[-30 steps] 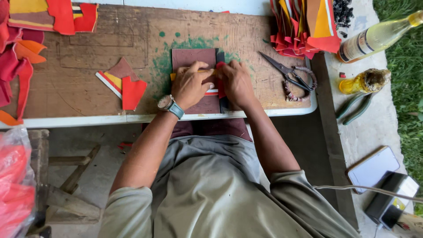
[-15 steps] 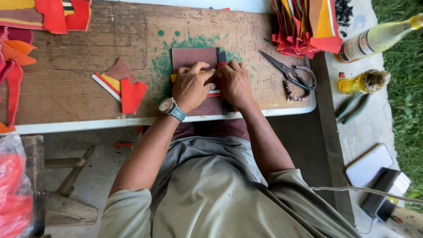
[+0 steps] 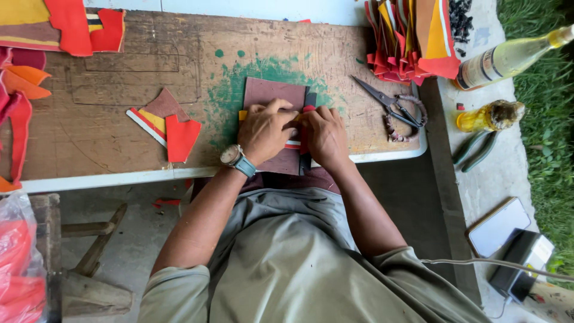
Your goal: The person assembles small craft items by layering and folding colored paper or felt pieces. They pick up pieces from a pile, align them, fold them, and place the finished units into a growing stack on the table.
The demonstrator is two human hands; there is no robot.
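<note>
A: Since the earlier frame the hands have barely shifted; the view has slid a little, so the brown sheet now sits nearer the middle of the picture, and both hands stay pressed on it.

B: Start near. What is closest?

A: The person's grey shirt (image 3: 287, 263) fills the near middle. To the near left is a red plastic bag (image 3: 18, 263) beside a wooden stool (image 3: 78, 263). To the near right, on the ground, lie a white tablet (image 3: 499, 226) and a dark box (image 3: 521, 263).

B: And the hands?

A: The left hand (image 3: 266, 131), with a wristwatch (image 3: 235, 158), lies flat with fingers curled down on the brown leather sheet (image 3: 274, 94), which lies at the near edge of the wooden table (image 3: 119, 78). The right hand (image 3: 323, 134) is just beside it, fingertips pinching a thin red strip (image 3: 306, 110) against the sheet. Both hands are narrow and bearing down, thumbs touching.

B: Around them?

A: Left of the sheet lie scraps of red, yellow and brown (image 3: 167, 122). Right of it are black scissors (image 3: 391, 107). Off the table to the right lie green pliers (image 3: 475, 146), a small yellow bottle (image 3: 487, 115) and a tall pale bottle (image 3: 508, 57).

B: Far side?

A: A stack of red and orange pieces (image 3: 412, 42) at far right, more red and yellow sheets (image 3: 66, 21) at far left.
</note>
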